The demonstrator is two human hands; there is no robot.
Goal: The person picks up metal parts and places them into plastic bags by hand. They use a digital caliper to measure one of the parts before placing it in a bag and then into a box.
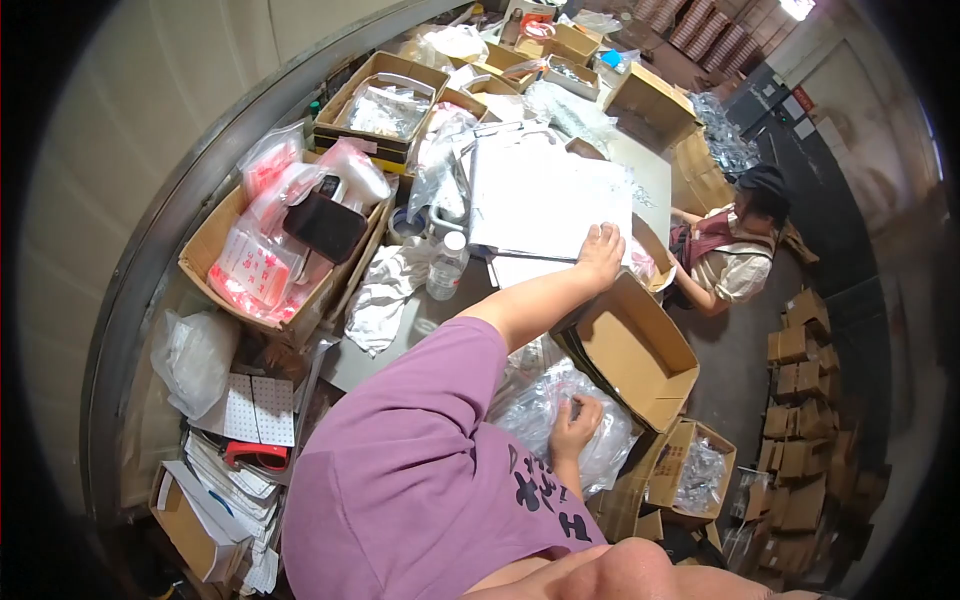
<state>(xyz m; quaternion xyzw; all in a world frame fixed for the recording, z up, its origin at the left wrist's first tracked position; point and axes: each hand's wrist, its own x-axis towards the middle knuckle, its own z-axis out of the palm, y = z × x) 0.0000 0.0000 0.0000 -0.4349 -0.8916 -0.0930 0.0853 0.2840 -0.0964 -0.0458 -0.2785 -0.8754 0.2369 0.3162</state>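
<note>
My left hand (600,258) reaches across to a stack of white paper sheets (545,195) on the table. Its fingers lie stretched out on the right lower edge of the top sheet, and nothing is gripped. Lower down, near my body, my right hand (576,426) is among clear plastic bags (535,405). The fingers there are bent and closed on a clear plastic bag. An open cardboard box (640,350) stands just to the right of both hands. A clear bottle with a white cap (448,268) stands left of my left forearm.
A carton of plastic bags (225,270) at left has a black phone (325,227) on top. Beside it lies a white cloth (385,300). More boxes (380,105) crowd the far side. A co-worker (735,245) sits at right, with stacked cartons (800,400) lower right.
</note>
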